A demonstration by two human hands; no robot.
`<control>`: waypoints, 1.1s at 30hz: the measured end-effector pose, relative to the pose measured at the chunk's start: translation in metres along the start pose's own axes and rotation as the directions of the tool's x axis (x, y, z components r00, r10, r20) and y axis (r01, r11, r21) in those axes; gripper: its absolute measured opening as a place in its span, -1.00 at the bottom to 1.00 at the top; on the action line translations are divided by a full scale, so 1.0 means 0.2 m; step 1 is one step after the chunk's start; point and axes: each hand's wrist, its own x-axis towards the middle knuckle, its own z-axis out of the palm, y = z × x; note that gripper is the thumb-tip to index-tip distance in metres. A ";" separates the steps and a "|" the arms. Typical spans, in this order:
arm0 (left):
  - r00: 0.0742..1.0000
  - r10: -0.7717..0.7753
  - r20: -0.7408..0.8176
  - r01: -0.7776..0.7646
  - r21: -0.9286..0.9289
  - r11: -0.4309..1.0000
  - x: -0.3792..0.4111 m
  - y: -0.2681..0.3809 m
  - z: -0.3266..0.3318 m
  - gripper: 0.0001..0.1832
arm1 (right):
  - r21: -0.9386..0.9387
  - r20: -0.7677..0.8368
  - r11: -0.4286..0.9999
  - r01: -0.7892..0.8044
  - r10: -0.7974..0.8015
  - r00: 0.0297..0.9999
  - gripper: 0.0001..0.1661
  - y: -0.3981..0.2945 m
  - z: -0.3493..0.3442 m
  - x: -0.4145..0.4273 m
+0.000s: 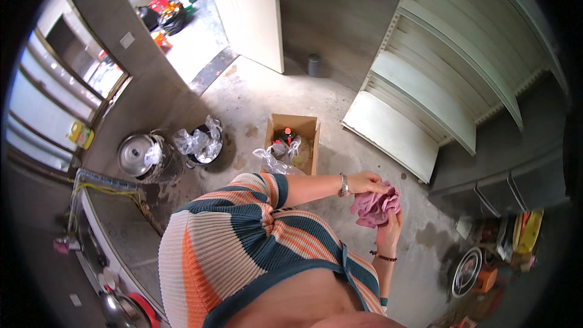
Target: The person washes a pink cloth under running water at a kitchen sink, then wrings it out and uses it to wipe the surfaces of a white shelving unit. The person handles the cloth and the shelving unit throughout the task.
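Observation:
A crumpled mauve-pink cloth is bunched between my two hands, held off to the right of my body above the concrete floor. My left hand, with a metal-band watch on its wrist, grips the cloth's upper edge. From below, my right hand pinches the cloth's lower right side; a dark beaded bracelet circles that wrist. Folds of fabric hide some of the fingertips. Nearest beyond my left forearm is an open cardboard box holding red-capped bottles and clear plastic bags.
White metal shelving stands at the right, beside dark cabinets. Left of the box are a black pot with plastic bags and a lidded metal pot. A white door stands open ahead. A sink counter runs along the left.

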 end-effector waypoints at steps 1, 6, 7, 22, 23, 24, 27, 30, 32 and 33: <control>0.998 -0.007 -0.054 0.006 -0.032 0.999 0.05 0.05 -0.02 -0.69 | -0.002 0.008 1.000 0.006 -0.006 1.000 -0.55 -0.05 -0.04 0.11; 0.986 0.057 -0.159 -0.122 -0.436 0.892 0.25 0.21 -0.19 -0.74 | 0.077 0.053 0.996 -0.034 0.030 0.998 -0.56 -0.13 -0.10 0.59; 0.976 0.094 -0.195 -0.167 -0.406 0.898 0.34 0.17 -0.25 -0.78 | 0.083 0.093 0.996 -0.039 0.032 0.995 -0.55 -0.17 -0.07 0.69; 0.905 0.303 -0.298 -0.314 0.012 0.949 1.41 0.72 -0.67 -0.52 | -0.130 0.157 0.990 -0.047 0.068 0.985 -0.61 -0.72 0.03 1.77; 0.893 0.292 -0.342 -0.318 -0.020 0.948 1.42 0.75 -0.72 -0.52 | -0.106 0.161 0.992 -0.076 0.092 0.983 -0.61 -0.72 0.04 1.88; 0.875 0.263 -0.407 -0.326 -0.094 0.941 1.42 0.78 -0.78 -0.53 | -0.139 0.201 0.989 -0.049 0.077 0.977 -0.60 -0.70 0.04 2.01; 0.803 0.191 -0.564 -0.432 -0.332 0.838 1.35 0.75 -0.92 -0.53 | -0.154 0.333 0.983 -0.096 0.143 0.932 -0.58 -0.72 0.16 2.18; 0.744 0.214 -0.633 -0.541 -0.383 0.749 1.41 0.85 -0.97 -0.52 | -0.165 0.419 0.975 -0.149 0.206 0.884 -0.59 -0.80 0.23 2.39; 0.746 0.210 -0.632 -0.564 -0.432 0.704 1.46 0.94 -0.97 -0.57 | -0.206 0.472 0.969 -0.134 0.219 0.854 -0.63 -0.85 0.24 2.54; 0.748 0.205 -0.631 -0.572 -0.457 0.681 1.48 0.98 -0.98 -0.59 | -0.233 0.497 0.961 -0.149 0.250 0.831 -0.62 -0.87 0.24 2.61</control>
